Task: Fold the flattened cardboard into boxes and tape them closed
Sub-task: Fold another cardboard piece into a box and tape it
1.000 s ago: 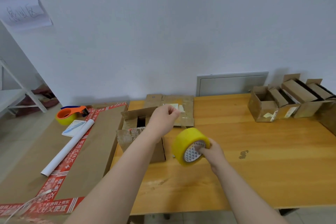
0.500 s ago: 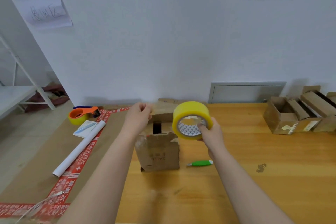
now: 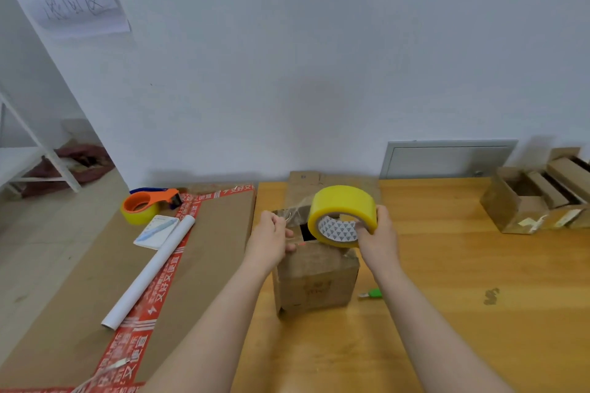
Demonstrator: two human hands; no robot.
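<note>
A small brown cardboard box (image 3: 314, 284) stands upright on the wooden table (image 3: 447, 313), its top not fully closed, with a dark gap showing. My right hand (image 3: 378, 234) grips a yellow tape roll (image 3: 343, 215) just above the box's right top edge. My left hand (image 3: 271, 238) pinches the clear strip of tape (image 3: 297, 212) pulled from the roll, at the box's left top edge. More flattened cardboard (image 3: 306, 179) lies behind the box.
A green utility knife (image 3: 370, 293) lies right of the box. Folded boxes (image 3: 536, 201) stand at the far right. On the left, a large cardboard sheet (image 3: 79, 297) carries an orange tape dispenser (image 3: 147, 206), a notepad with pen (image 3: 156, 230) and a white paper roll (image 3: 150, 271).
The view has dipped and closed in. Both hands came down to the box top, the roll now sits lower over the right edge, and a tape strip spans between the hands.
</note>
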